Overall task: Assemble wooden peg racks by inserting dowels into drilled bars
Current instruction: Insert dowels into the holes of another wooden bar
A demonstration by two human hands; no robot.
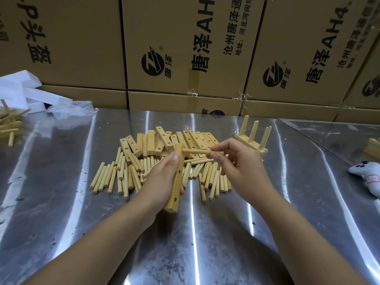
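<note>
The left hand (162,175) gripped a drilled bar (177,182) nearly upright above the table, fingers curled round its middle and its holes facing right. The right hand (240,165) pinched a dowel (197,151) between thumb and fingertips and held it level, with its free end meeting the bar near the top. Stacked cardboard boxes (185,48) walled the back. The steel table (205,243) spread beneath them. On it, behind the hands, lay a heap of bars (164,140), with loose dowels (115,177) scattered in front. A finished rack (251,140) stood to the right with its pegs up. White foam (20,89) sat far left and a white controller (366,175) far right.
</note>
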